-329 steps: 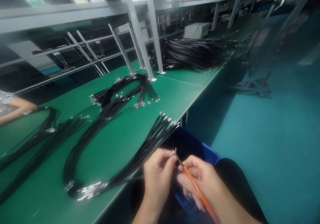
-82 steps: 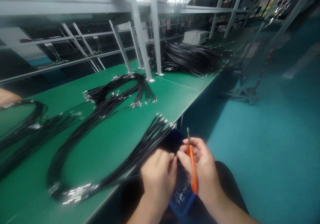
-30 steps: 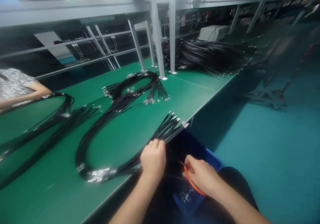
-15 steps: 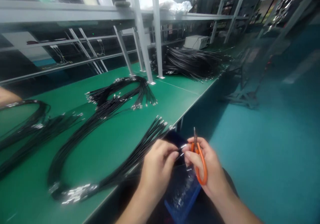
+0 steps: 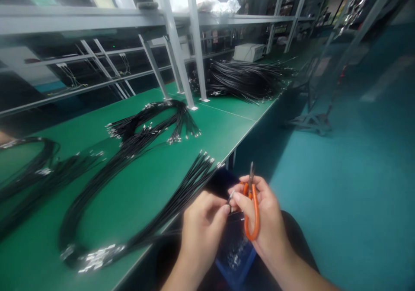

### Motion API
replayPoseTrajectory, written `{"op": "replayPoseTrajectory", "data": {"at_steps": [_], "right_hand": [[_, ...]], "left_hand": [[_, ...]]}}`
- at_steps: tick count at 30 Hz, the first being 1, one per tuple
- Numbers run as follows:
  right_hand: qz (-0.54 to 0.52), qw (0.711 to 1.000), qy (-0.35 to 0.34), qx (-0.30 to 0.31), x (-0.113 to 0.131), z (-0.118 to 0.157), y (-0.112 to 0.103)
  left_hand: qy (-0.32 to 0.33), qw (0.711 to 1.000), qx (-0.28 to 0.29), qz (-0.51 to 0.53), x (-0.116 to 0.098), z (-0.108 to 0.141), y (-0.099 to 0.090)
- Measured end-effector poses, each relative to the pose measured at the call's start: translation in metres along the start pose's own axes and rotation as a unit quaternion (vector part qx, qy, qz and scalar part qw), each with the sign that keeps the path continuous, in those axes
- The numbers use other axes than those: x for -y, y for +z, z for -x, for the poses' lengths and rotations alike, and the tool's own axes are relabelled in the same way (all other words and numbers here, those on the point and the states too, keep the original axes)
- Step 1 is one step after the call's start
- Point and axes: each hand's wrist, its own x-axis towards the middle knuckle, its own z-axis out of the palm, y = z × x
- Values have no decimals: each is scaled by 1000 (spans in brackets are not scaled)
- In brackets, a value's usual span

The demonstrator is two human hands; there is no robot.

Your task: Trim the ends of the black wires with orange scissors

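My left hand (image 5: 202,222) is closed, pinching a thin black cable (image 5: 229,201) close to its end. My right hand (image 5: 267,215) has orange-handled scissors (image 5: 255,222) in its palm, the dark blades pointing up and away from me. Its thumb and forefinger meet at the small silvery tip of the same cable, so both hands almost touch. Below them sits a blue bin (image 5: 249,266) with small shiny bits inside. Left of my hands, a long bundle of black cables (image 5: 181,187) with metal ends curves over the green table (image 5: 136,209).
Another person's hand (image 5: 4,137) shows at the left edge beside more cable bundles (image 5: 35,174). A large cable pile (image 5: 246,79) lies farther back near a pale box (image 5: 249,52). Grey shelf posts (image 5: 180,62) rise from the table. A wheeled frame (image 5: 309,122) stands on the blue floor.
My right hand has shifted slightly left with the scissors, and its fingertips have closed in on the cable end. The view has turned a little to the right.
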Motion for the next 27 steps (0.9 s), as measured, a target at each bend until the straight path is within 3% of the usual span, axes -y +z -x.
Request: {"op": "replayPoseTrajectory", "data": {"at_steps": [7,12,16,20,27], "right_hand": [[-60,996,61,28,3,-1,0],[-104,987,116,39,-3,1,0],[-90,990,102,40,-6,7,8],[-56,994,87,31,-6,12,15],[-86,989,101,60,-6,13,12]], "left_hand": [[7,1000,-12,-8,2,4,3],[-61,990,33,126,3,3,1],[-75,971,41,221,4,2,-1],[-73,967,-1,245,3,-3,-2],[-106,906,62,406,4,-9,-7]]}}
